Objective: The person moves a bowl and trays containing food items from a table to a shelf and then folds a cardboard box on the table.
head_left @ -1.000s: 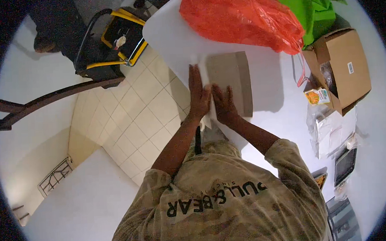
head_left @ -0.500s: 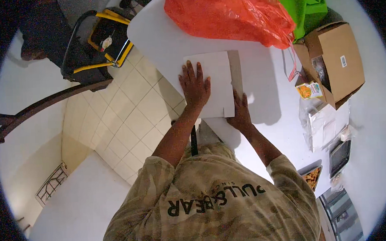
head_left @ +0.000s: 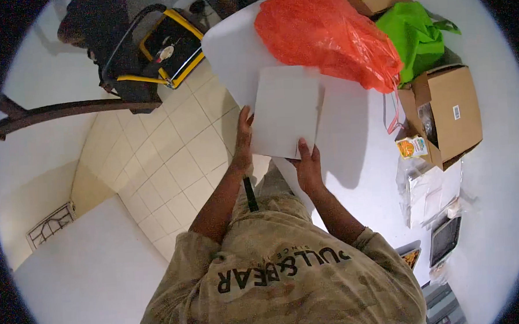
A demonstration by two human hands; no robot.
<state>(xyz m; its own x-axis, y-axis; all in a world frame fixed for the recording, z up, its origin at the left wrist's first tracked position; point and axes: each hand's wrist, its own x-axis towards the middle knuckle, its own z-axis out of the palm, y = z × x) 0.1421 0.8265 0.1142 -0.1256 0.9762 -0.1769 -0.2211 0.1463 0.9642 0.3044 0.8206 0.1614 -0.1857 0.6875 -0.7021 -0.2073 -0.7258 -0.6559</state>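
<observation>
A flat white piece of folded card (head_left: 286, 111), with a short slit near its lower right corner, is held over the near left part of the white table. My left hand (head_left: 243, 144) grips its left edge, with some fingers hidden behind it. At the lower right corner my right hand (head_left: 309, 168) pinches the card, thumb on top and other fingers partly underneath. The card's far edge lies close to a red plastic bag (head_left: 329, 37).
The white table (head_left: 342, 135) also bears a green bag (head_left: 413, 39), an open cardboard box (head_left: 451, 116), an orange-and-white packet (head_left: 412, 147), plastic-wrapped white sheets (head_left: 431, 192), a dark tray (head_left: 446, 242) and a food tray (head_left: 411, 258). A black-and-yellow chair (head_left: 173, 50) stands far left on the tiled floor.
My left hand has gone from lying flat on the card to gripping its left edge. My right thumb is now on top of the card, which is tilted and no longer flat on the table.
</observation>
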